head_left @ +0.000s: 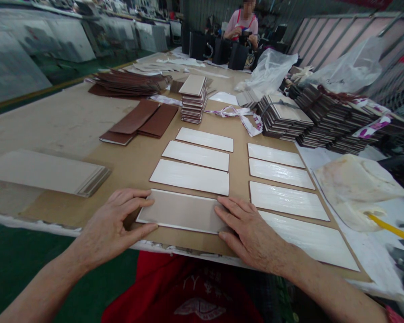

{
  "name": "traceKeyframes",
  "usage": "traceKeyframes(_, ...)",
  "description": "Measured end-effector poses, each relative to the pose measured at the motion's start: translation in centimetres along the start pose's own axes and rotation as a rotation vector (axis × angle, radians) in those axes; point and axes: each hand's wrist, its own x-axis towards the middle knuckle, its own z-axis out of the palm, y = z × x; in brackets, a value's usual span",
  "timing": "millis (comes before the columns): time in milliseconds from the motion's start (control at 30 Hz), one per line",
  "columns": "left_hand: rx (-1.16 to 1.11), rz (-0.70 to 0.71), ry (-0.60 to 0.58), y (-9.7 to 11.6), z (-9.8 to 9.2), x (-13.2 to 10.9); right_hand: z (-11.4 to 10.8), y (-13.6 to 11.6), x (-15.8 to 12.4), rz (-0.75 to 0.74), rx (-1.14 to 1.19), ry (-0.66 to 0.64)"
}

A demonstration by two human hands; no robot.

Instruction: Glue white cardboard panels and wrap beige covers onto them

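Where the grey board [185, 212] lies flat at the near edge of the table [63, 110], its long axis runs from left to right, roughly along that edge, and it spans the gap between the two hands. The left hand [109, 224] takes the left end, fingertips at the far corner and thumb by the near one; the right hand [251, 233] reaches farther in over the right end, fingers on the upper face, thumb at the near long side. Both touch, so neither is nearer; each grasps its end lightly across the width. The board is a thin, plain, matt rectangle with a narrow white margin along its long sides; whether that margin belongs to it or to something beneath cannot be told. Farther from the table's near edge, just beyond the board, a white panel [190, 176] lies roughly parallel.
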Motion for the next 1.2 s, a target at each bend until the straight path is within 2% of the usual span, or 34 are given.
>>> traceKeyframes(567, 0.002, -0.017, -0.020, 0.0, -0.2, 0.1, -0.4, -0.1, 0.1, -0.014, -0.040, -0.006)
traceKeyframes(767, 0.032, -0.006, -0.040, -0.1, -0.2, -0.1, -0.4, -0.4, 0.2, -0.026, -0.042, 0.050)
traceKeyframes(900, 0.139, 0.056, -0.047, 0.4, -0.6, 0.1, -0.5, -1.1, 0.6, -0.057, -0.105, 0.042)
traceKeyframes(1067, 0.297, 0.164, -0.162, 1.6, -1.3, 0.5, 0.0, -2.0, 0.8, -0.077, -0.177, 0.057)
traceKeyframes(1200, 0.363, 0.221, -0.156, 2.0, -1.2, 0.4, 1.0, -2.1, 0.2, -0.071, -0.207, 0.096)
